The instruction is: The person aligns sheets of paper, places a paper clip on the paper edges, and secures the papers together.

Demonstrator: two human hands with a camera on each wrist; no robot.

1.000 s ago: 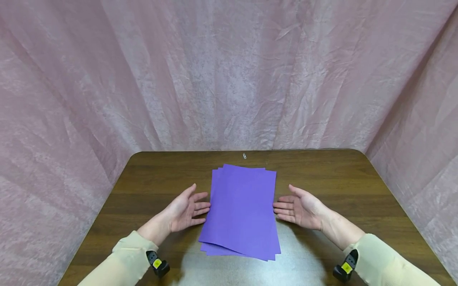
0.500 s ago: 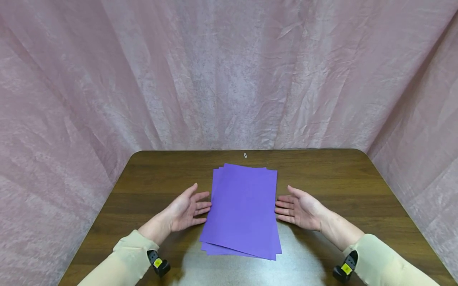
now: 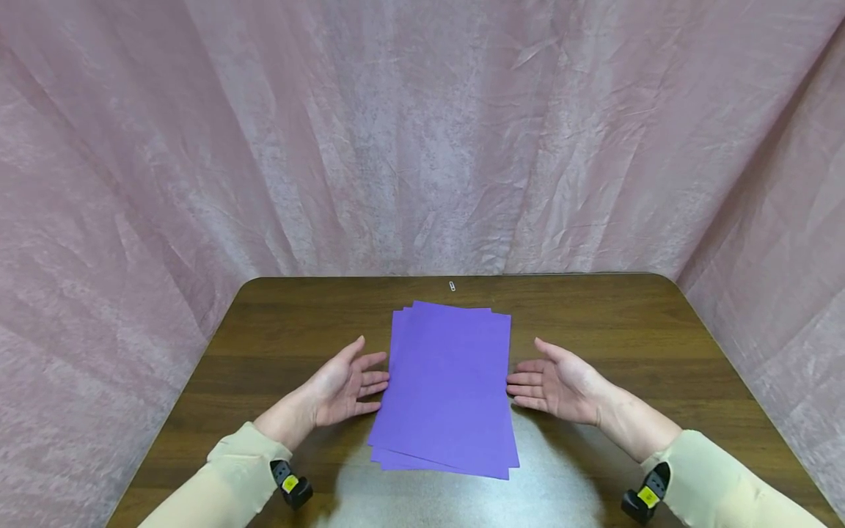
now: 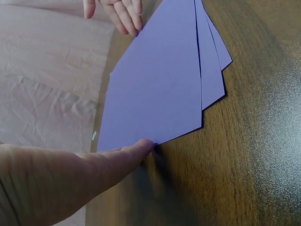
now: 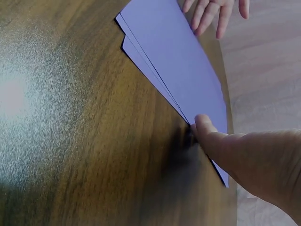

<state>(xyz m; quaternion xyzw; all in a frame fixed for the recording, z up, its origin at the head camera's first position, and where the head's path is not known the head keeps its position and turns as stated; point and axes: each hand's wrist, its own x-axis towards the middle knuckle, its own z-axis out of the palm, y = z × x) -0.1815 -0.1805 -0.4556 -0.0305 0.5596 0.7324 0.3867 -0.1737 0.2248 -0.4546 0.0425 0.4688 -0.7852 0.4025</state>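
Note:
Several purple paper sheets [image 3: 445, 389] lie in a loose, slightly fanned stack on the table, their corners jutting out at different angles. My left hand [image 3: 345, 389] is beside the left edge of the stack, palm turned up and inward, fingers extended with the tips at the paper's edge. Opposite it, my right hand [image 3: 557, 385] lies in the same pose at the right edge. Neither hand grips a sheet. In the left wrist view the fingertips meet the edge of the paper [image 4: 155, 80]; whether they reach underneath is hard to tell.
A small paper clip [image 3: 452, 286] lies near the far edge of the wooden table [image 3: 297, 315]. Pink curtains [image 3: 422, 147] hang behind and at both sides. Each sleeve carries a black wrist strap [image 3: 291, 485] with a yellow patch. Light glares off the table's near part.
My right hand has shifted very slightly to the right and turned a little. The left hand and the paper stack stay almost where they were.

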